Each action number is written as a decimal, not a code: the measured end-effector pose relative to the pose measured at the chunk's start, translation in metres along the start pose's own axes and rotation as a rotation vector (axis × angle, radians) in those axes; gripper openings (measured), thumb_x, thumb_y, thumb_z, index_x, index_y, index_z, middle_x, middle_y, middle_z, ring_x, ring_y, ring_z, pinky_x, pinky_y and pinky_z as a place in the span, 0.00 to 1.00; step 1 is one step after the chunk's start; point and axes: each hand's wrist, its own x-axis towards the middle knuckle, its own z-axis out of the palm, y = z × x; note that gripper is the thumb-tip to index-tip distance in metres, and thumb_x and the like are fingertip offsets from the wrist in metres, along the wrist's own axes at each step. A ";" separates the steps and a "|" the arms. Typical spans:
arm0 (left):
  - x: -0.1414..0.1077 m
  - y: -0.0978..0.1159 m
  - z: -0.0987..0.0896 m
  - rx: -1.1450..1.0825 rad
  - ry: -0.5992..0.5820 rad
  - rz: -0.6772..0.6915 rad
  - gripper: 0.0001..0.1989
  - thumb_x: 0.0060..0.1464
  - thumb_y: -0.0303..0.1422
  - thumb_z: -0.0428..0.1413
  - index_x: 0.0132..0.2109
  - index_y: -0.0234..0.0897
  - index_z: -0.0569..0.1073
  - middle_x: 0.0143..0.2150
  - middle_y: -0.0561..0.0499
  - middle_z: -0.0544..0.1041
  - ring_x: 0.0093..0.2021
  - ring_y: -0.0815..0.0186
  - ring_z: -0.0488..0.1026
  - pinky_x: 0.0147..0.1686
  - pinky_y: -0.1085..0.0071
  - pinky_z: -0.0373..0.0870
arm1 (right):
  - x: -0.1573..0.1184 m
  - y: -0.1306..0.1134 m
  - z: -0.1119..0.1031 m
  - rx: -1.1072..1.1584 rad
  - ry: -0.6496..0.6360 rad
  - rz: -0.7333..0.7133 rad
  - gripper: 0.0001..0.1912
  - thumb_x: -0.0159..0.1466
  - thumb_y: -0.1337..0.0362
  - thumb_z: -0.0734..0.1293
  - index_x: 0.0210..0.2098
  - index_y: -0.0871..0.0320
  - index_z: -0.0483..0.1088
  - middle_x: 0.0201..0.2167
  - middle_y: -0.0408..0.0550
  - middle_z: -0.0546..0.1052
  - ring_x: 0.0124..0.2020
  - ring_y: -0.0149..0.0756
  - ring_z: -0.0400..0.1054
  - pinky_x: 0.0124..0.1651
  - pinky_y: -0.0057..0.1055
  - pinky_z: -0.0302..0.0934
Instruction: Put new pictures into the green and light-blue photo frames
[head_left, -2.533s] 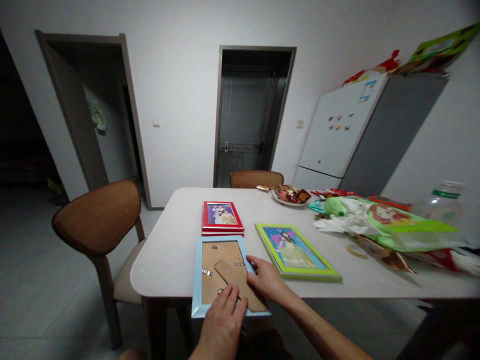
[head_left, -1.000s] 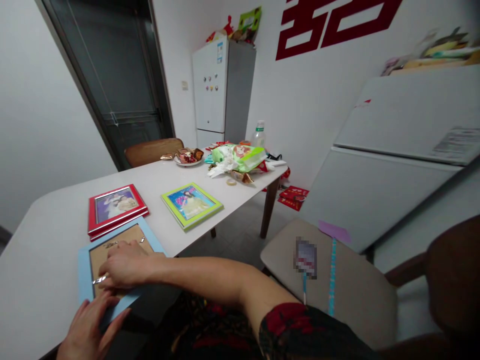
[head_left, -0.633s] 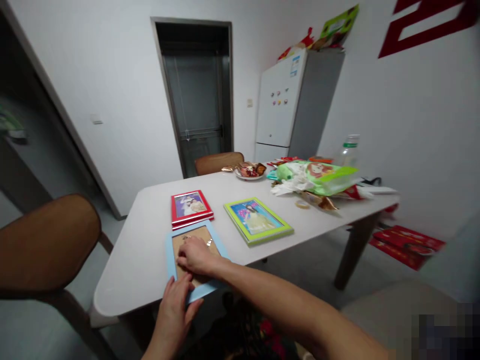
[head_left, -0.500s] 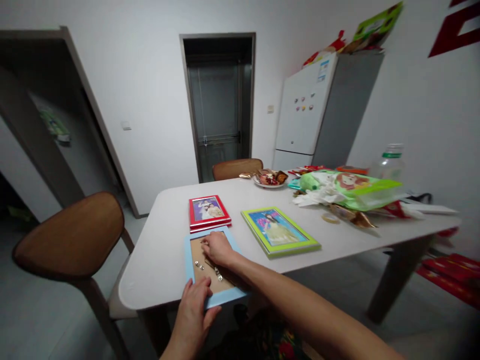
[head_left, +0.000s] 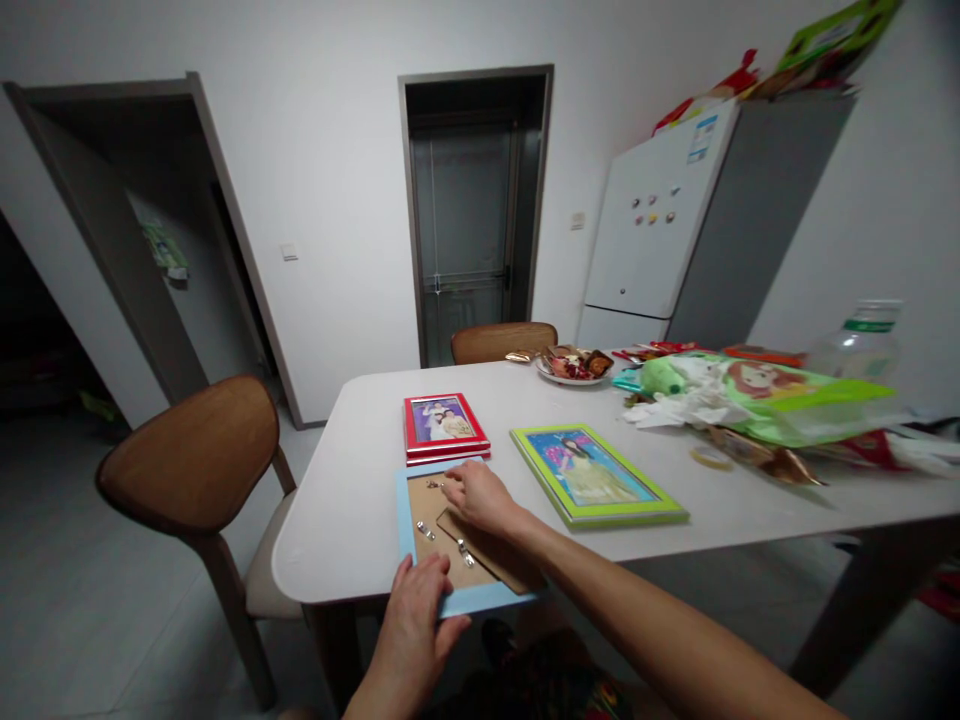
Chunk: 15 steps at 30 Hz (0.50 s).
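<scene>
A light blue photo frame point(head_left: 406, 515) lies face down near the table's front edge, its brown backing board point(head_left: 442, 560) showing. Small metal fittings sit on the board: a clip point(head_left: 425, 530) at the left, a silver piece point(head_left: 466, 553) by the stand leg point(head_left: 499, 550), and another clip point(head_left: 433, 485) near the top. My left hand point(head_left: 424, 615) grips the frame's near left corner, thumb at the front edge. Bent and close together, the fingers of my right hand point(head_left: 484, 497) press at the board's upper part beside the top clip; what is under them is hidden.
Red photo frames point(head_left: 445, 425) are stacked behind the blue one. A green photo frame point(head_left: 596, 475) lies to the right. Farther off are a plate of food point(head_left: 574, 368), a green plastic package point(head_left: 810, 400), tape point(head_left: 710, 457) and a clear bottle point(head_left: 862, 345). Chairs point(head_left: 202, 455) stand around the table.
The view has swung left, so everything sits farther right. My right fingertips have shifted slightly off the top clip, which shows more. My left hand keeps its place on the frame's corner.
</scene>
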 end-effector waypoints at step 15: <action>0.004 0.009 -0.007 -0.046 -0.073 -0.102 0.11 0.42 0.26 0.55 0.36 0.38 0.66 0.47 0.43 0.70 0.50 0.56 0.64 0.51 0.46 0.53 | -0.059 0.014 -0.013 -0.005 -0.049 -0.077 0.21 0.45 0.61 0.64 0.40 0.55 0.68 0.37 0.50 0.69 0.40 0.39 0.60 0.40 0.30 0.52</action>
